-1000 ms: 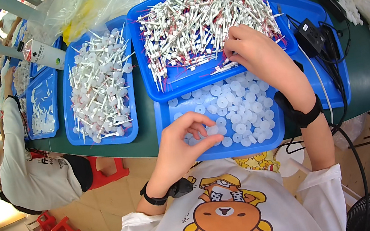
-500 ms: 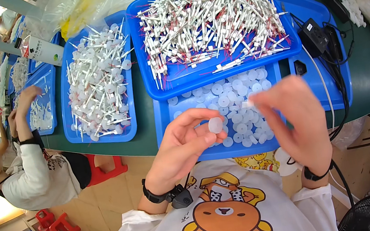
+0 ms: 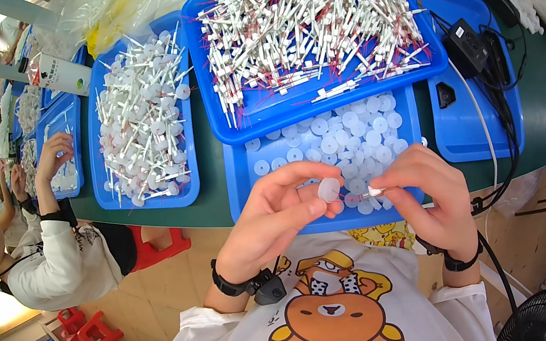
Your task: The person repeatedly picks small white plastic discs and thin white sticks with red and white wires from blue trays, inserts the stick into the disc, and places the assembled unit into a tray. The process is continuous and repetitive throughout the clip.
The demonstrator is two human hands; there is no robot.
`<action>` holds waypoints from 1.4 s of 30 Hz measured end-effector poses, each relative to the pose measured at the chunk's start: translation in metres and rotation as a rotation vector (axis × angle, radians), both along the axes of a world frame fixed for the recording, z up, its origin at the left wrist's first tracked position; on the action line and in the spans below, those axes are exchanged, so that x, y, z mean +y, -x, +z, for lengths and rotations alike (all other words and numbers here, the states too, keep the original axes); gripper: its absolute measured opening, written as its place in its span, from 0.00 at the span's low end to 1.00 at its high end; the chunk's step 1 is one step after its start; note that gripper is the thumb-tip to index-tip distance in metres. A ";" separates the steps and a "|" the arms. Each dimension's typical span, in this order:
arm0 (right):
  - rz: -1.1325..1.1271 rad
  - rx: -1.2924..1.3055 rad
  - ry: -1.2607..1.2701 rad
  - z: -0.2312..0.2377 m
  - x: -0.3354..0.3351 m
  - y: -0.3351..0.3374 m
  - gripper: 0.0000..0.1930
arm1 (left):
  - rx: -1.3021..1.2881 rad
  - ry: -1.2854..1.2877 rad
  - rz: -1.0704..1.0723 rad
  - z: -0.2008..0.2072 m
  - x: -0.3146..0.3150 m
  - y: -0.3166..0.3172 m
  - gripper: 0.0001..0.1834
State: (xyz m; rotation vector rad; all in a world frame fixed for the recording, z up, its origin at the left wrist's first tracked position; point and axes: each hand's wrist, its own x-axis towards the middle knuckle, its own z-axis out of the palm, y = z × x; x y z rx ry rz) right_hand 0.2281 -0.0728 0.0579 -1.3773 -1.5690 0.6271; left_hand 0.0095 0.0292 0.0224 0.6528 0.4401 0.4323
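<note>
My left hand (image 3: 268,216) pinches a round translucent white plastic disc (image 3: 327,189) between thumb and fingers. In my right hand (image 3: 431,192), thumb and forefinger close on a small white stick part with thin red strands (image 3: 373,191), pointed at the disc. The strands reach close to the disc's edge; whether they touch it I cannot tell. Both hands hover over the near part of a blue tray (image 3: 236,176) of loose translucent discs (image 3: 345,135). Overlapping that tray's far side is another blue tray (image 3: 223,134), heaped with white sticks with red strands (image 3: 307,27).
At left, a blue tray (image 3: 181,201) holds sticks joined to discs. A blue tray (image 3: 460,148) at right carries black power adapters (image 3: 468,48) and cables. Plastic bags line the table's far side. Another person (image 3: 49,258) sits at far left beside more trays.
My right hand has come down and left, bringing the white stick part up to the disc. The disc in my left hand has shifted slightly right and down.
</note>
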 end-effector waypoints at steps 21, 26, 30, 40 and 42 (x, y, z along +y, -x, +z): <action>-0.149 -0.460 -0.248 -0.005 -0.004 0.003 0.23 | 0.062 -0.070 -0.024 -0.002 -0.001 -0.005 0.19; -0.160 -0.475 -0.254 -0.007 -0.004 0.002 0.23 | 0.070 -0.066 -0.034 0.001 0.000 -0.005 0.19; -0.142 -0.540 -0.236 -0.001 -0.007 0.001 0.22 | 0.060 -0.069 -0.029 -0.001 0.000 -0.006 0.18; -0.063 -0.327 -0.211 -0.006 -0.009 0.004 0.20 | 0.026 -0.180 0.068 -0.012 -0.001 -0.010 0.20; -0.090 -0.314 -0.232 -0.009 -0.010 0.004 0.19 | 0.018 -0.159 0.048 -0.014 -0.001 -0.008 0.20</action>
